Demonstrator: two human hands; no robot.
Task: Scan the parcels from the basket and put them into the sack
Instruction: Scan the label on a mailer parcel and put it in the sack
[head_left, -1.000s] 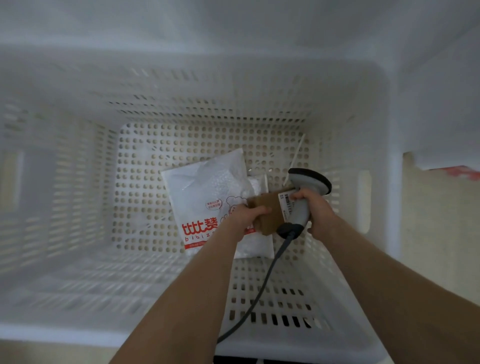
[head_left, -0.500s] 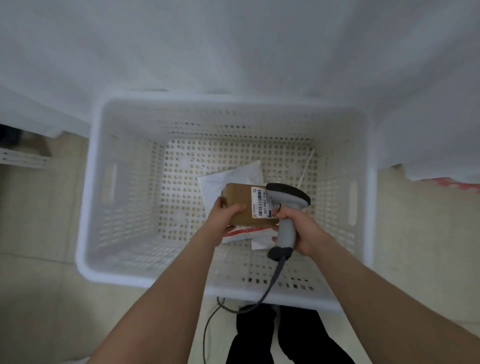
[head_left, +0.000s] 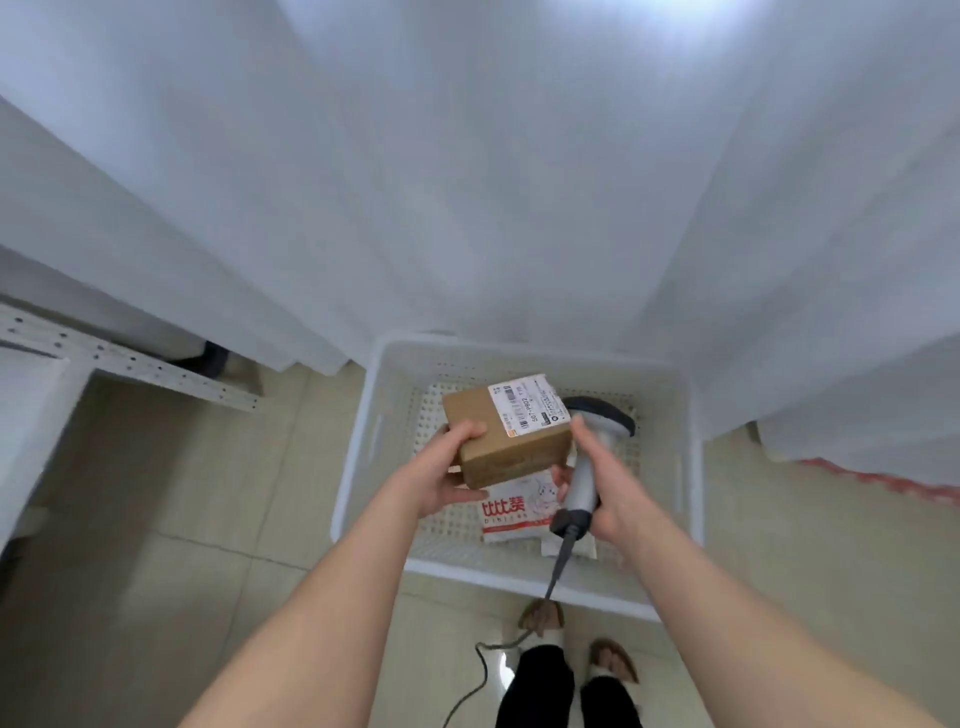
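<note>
I hold the box up over the basket with my left hand. The thumb is curled onto its top near the left edge and the palm is underneath; the other fingers are hidden below it. The box is tilted, with its white label facing up at the far right end.

My right hand is wrapped round the grip of the scanner, with the forefinger stretched up along it toward the corner of the box. The scanner's dark head sits just beside the label end; I cannot tell if they touch. Its cable runs down over the near rim to the floor.

A white mailer with red print lies on the basket's bottom, partly under the box.
</note>
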